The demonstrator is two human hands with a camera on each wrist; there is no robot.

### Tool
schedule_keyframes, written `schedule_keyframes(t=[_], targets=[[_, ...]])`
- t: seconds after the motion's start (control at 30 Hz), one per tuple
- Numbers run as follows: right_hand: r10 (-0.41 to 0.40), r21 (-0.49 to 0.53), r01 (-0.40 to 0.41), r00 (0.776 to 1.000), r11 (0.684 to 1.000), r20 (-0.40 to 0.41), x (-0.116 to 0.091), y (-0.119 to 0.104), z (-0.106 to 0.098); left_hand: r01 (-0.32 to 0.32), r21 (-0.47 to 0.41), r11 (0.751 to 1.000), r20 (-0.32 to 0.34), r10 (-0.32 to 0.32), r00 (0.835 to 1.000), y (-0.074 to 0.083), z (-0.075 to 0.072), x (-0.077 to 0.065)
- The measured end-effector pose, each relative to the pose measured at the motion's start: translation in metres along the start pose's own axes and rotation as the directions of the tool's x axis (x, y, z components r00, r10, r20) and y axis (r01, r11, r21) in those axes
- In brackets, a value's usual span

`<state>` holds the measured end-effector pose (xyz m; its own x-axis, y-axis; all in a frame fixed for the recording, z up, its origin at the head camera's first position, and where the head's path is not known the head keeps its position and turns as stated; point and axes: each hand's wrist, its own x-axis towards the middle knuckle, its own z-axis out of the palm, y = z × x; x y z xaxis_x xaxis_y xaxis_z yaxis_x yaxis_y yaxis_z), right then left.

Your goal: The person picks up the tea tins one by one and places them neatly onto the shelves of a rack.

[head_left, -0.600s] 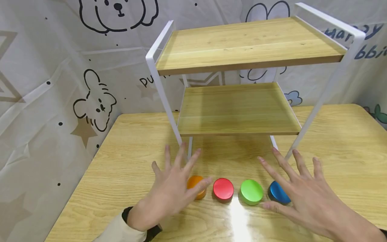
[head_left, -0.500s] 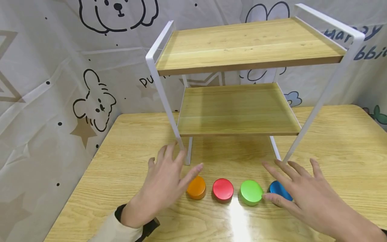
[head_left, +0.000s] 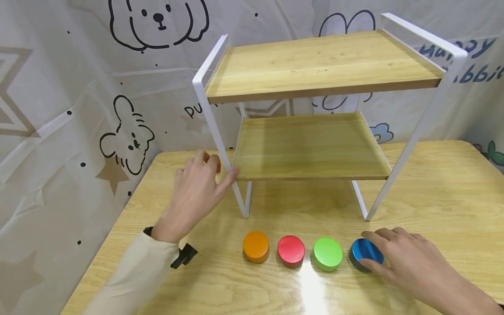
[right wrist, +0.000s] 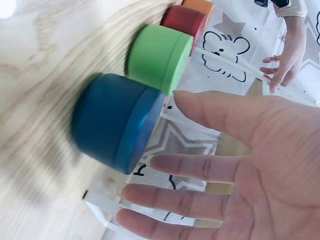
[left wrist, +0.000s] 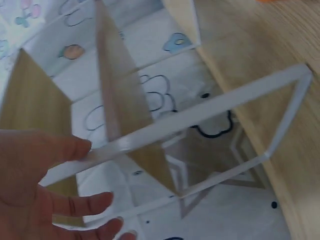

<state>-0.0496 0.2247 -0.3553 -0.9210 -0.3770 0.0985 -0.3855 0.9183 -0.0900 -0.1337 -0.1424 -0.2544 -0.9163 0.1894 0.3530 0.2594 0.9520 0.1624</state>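
Observation:
A two-tier shelf with wooden boards and a white frame stands on the table. My left hand is at its left front post, thumb against or just beside the post and the other fingers loosely bent on its outer side; contact is unclear. In front of the shelf, short round tins stand in a row: orange, red, green and blue. My right hand hovers over the right side of the blue tin. In the right wrist view its fingers are apart from that tin.
The wooden table extends past both sides of the shelf. A pale printed cloth with cartoon animals hangs behind and to the left. Slanted white shelf legs meet the table just behind the tins.
My left hand has gone up and away from the orange tin to the shelf's left post. My right hand has lowered and drawn back beside the blue tin. The tins stay put.

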Motion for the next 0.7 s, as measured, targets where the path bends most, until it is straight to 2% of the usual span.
schedule_keyframes(t=[0.2, 0.37, 0.57, 0.7], targets=[[0.012, 0.008, -0.012, 1.000, 1.000, 0.004, -0.002, 0.005, 0.008, -0.024, 0.069, 0.997, -0.005, 0.025, 1.000, 0.000, 0.014, 0.015], [0.024, 0.004, -0.024, 0.999, 1.000, 0.034, -0.003, 0.005, 0.012, 0.028, 0.060, 0.998, 0.001, -0.028, 1.000, -0.002, 0.024, 0.020], [0.061, 0.022, -0.062, 0.996, 0.998, 0.065, -0.003, 0.007, 0.016, 0.091, 0.073, 0.993, 0.081, -0.097, 0.992, -0.002, 0.036, 0.023], [0.084, 0.070, -0.089, 0.994, 0.994, 0.064, -0.002, 0.008, 0.018, 0.107, 0.067, 0.992, 0.108, -0.113, 0.988, -0.002, 0.039, 0.023]])
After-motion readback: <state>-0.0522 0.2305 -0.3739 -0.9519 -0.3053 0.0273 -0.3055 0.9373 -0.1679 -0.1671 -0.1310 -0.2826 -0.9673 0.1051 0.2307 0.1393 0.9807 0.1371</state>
